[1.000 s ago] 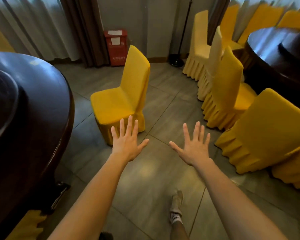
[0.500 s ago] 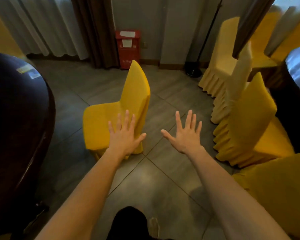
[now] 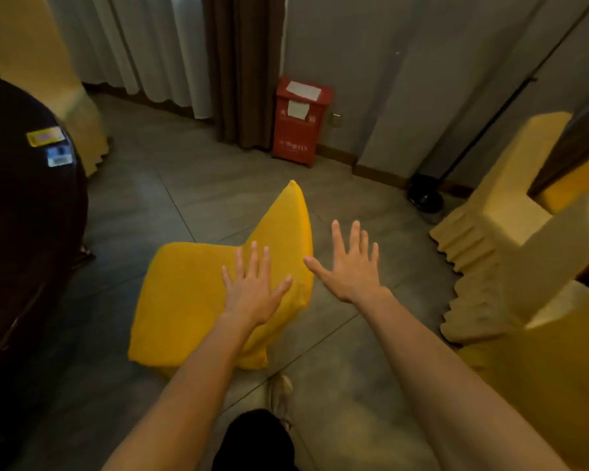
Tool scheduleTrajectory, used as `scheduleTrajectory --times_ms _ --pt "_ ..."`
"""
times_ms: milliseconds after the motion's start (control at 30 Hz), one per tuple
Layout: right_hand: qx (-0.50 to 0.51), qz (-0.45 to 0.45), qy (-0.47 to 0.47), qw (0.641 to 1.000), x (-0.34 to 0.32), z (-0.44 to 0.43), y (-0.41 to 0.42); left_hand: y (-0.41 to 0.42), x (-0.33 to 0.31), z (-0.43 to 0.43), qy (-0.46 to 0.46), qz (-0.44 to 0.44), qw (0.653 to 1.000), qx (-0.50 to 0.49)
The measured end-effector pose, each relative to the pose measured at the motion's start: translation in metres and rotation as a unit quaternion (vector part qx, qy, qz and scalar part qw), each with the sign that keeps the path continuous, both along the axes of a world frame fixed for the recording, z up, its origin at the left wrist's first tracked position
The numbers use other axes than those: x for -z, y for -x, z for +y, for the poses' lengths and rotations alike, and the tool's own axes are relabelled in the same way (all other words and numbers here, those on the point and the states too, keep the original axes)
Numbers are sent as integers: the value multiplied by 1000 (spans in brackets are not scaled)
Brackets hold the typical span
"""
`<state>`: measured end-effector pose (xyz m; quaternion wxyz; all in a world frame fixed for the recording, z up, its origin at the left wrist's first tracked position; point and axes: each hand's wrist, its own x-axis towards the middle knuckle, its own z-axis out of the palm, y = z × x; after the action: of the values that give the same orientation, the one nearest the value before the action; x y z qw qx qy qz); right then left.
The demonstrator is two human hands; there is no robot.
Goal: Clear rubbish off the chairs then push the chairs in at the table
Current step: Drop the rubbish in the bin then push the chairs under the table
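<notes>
Step in hand, by my reading: approach to the yellow chair (image 3: pixel 191 300) at frame centre, ahead of pushing it in. Chair sits on the tiled floor (image 3: pixel 191 198), well apart from the dark table (image 3: pixel 21 232) at the left edge, seat turned toward that table, backrest toward frame right. Seat shows no rubbish on its visible surface, so clearing looks done for this one. Left hand (image 3: pixel 255 287) is flat with fingers spread, empty, over the backrest; contact with the cover cannot be told from this view. Right hand (image 3: pixel 351 266) likewise splayed and empty, just right of the backrest's edge, over bare floor. Next move calls for both palms or a grip on the backrest top, then a steady shove leftward toward the table; risk that the loose cover slides under the hands. Containers: red box (image 3: pixel 300 124) against the wall, upper centre, closed, papers stuck on its top and front, contents not visible. Two small labels or cards (image 3: pixel 51 146) lie on the table's edge, upper left. Pale covered chairs (image 3: pixel 510 232) crowd frame right.
</notes>
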<state>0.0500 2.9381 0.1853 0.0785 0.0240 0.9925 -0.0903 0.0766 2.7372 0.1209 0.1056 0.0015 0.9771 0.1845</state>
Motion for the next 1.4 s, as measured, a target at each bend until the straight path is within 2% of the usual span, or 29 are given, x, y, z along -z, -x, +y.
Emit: scheduleTrajectory --times_ms 167,300,467,600,800,867,900,933,1033,1067,1100,1267,1333,1400 --pt "-76 -10 -11 997 -7 -23 97 53 11 2 -33 -46 996 -67" --pt "-160 -43 -47 985 4 -52 161 77 22 -10 -69 -82 980 -167" --pt "-281 -85 -105 950 32 -92 224 76 46 -24 -134 -135 925 -328" --pt "-367 -146 -160 905 59 -128 265 65 72 -26 -192 -168 854 -454" --pt "-445 -265 -228 825 100 -156 304 47 98 11 -258 -195 704 -633" --pt "-453 -300 -250 802 110 -153 313 37 102 32 -304 -175 635 -688" --pt "-453 -317 -260 792 113 -150 318 33 102 43 -345 -153 590 -714" --pt "-453 -330 -272 782 115 -145 324 28 100 55 -398 -131 526 -740" --pt "-449 -359 -324 751 121 -131 341 18 86 87 -580 -101 271 -761" --pt "-443 -371 -332 745 122 -128 347 15 80 96 -614 -105 220 -751" --pt "-432 -387 -331 744 123 -127 352 12 75 104 -634 -98 190 -743" --pt "-346 -483 -277 755 127 -124 375 14 68 130 -679 -27 88 -728" --pt "-324 -507 -243 760 132 -118 383 22 65 134 -673 2 70 -736" --pt "-315 -511 -219 769 135 -111 387 26 63 133 -663 19 70 -745"
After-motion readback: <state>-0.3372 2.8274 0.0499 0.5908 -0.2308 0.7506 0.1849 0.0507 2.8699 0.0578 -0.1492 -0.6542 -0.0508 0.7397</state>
